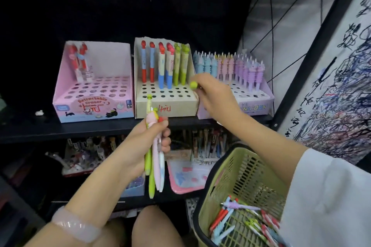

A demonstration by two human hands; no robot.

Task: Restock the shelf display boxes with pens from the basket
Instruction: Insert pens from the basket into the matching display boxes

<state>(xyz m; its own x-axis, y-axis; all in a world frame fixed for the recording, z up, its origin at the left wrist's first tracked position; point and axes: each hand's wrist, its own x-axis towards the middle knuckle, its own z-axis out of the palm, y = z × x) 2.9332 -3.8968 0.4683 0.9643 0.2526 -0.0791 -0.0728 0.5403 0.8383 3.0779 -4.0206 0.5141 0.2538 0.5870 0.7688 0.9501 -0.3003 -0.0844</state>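
On the dark shelf, our right hand pinches a green-capped pen beside the beige display box while our left hand clamps a bunch of pens.

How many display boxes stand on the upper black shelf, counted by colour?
Pink cardboard display box: 1
Beige cardboard display box: 1
Lilac cardboard display box: 1
Total: 3
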